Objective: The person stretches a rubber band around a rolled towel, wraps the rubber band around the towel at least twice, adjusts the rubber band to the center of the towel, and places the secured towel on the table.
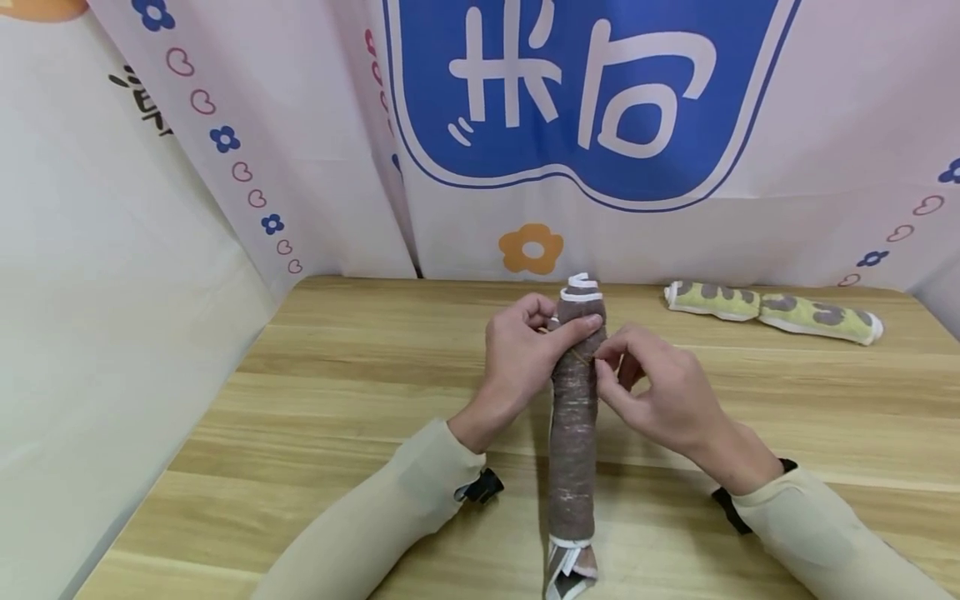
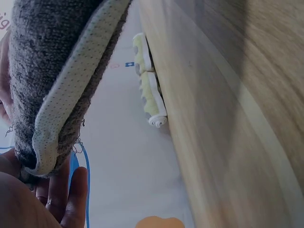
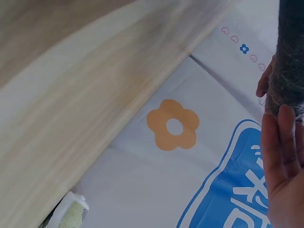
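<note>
A long, tightly rolled brown towel (image 1: 573, 450) with white edging lies lengthwise in front of me, its far end raised off the table. My left hand (image 1: 517, 350) grips it near that far end, thumb across the top and fingers behind. A thin tan band, apparently a rubber band (image 1: 581, 357), crosses the roll just below the thumb. Thumb and fingers of my right hand (image 1: 667, 392) pinch the band at the roll's right side. In the left wrist view, the towel (image 2: 42, 71) shows a loose white hem. The right wrist view shows the towel (image 3: 290, 57) only at the edge.
A second rolled towel (image 1: 813, 317), yellow-green with grey patches and narrowed at its middle, lies at the table's back right. Behind the wooden table (image 1: 337, 400) hangs a white printed curtain (image 1: 315, 100).
</note>
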Motion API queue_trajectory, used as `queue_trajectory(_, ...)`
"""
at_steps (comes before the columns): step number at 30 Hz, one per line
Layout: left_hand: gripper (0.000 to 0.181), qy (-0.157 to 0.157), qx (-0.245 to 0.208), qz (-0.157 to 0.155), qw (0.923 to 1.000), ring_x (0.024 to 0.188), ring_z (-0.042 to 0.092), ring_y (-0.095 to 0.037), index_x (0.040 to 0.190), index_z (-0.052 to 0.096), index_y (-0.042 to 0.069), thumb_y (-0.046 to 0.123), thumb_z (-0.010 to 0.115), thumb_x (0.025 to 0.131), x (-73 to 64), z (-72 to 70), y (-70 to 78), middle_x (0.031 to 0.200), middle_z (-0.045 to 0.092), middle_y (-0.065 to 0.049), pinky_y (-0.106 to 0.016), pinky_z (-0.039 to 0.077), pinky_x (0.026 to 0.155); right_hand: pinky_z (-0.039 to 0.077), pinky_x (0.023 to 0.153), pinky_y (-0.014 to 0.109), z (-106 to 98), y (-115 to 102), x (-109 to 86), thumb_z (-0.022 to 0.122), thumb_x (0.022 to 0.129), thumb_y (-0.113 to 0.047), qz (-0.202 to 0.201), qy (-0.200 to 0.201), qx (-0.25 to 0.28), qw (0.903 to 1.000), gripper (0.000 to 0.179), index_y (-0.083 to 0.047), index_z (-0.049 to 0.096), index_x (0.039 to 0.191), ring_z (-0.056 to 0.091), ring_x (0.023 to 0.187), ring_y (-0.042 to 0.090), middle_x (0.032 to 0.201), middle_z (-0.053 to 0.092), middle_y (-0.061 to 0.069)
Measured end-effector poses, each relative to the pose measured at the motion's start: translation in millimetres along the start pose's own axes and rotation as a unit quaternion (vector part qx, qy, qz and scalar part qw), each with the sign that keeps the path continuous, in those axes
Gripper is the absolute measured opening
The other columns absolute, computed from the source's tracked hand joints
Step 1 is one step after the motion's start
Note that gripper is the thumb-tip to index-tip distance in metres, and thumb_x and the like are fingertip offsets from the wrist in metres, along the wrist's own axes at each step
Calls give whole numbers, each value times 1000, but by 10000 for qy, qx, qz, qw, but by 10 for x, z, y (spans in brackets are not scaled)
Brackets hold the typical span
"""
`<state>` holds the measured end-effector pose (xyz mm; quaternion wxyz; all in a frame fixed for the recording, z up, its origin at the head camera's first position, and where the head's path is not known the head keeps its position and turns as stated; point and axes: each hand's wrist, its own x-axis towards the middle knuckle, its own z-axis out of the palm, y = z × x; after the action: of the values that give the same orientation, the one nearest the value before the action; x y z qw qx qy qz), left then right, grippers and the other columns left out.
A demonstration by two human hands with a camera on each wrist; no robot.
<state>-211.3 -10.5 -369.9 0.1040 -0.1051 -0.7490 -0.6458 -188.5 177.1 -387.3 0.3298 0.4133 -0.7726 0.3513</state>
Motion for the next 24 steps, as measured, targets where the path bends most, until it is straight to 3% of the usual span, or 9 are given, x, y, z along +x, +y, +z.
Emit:
queue_trajectory(5,34,103,81,30,9999,56,57,-6,84,68,11,31,94,82,-8,6,1,69,70,3,-23,44,50,49,54,17,30,-62,13,63,100,-18,90,48,-252,9996,14,-5,68,101,57,61,5,86,66,-1)
queue_trajectory(9,35,48,244,-180,9995,56,55,-7,82,69,12,36,95,81,-1,-1,-6,67,69,4,-23,41,48,47,51,18,37,-119,18,59,105,-26,399,-54,-630,9972,23,-7,68,99,57,58,5,83,65,-1)
queue_trajectory(12,32,-196,158,-565,9981,58,52,-8,84,71,12,36,93,83,17,3,11,68,67,3,-24,39,49,50,51,22,-13,-155,31,70,96,-13,700,-221,-885,9934,5,-8,68,96,60,59,8,83,66,0)
queue_trajectory(16,27,-473,-141,-1025,9935,60,53,-10,87,73,12,32,91,86,34,5,17,71,67,2,-25,39,52,51,50,27,-81,-200,58,79,81,1,1018,-528,-1204,9861,20,-10,67,93,62,60,9,83,66,-1)
queue_trajectory(20,26,-483,-93,-884,9949,59,55,-10,86,72,11,28,91,86,24,9,10,70,69,1,-24,42,51,45,49,27,-95,-203,58,79,76,0,1142,-703,-1429,9806,22,-12,65,88,54,59,6,80,62,-5)
queue_trajectory(24,25,-354,199,-612,9973,56,53,-8,82,71,10,25,91,86,12,21,5,69,70,2,-23,42,49,41,48,26,-50,-150,31,78,72,1,762,-670,-1384,9852,26,-12,63,88,50,58,4,77,61,-6)
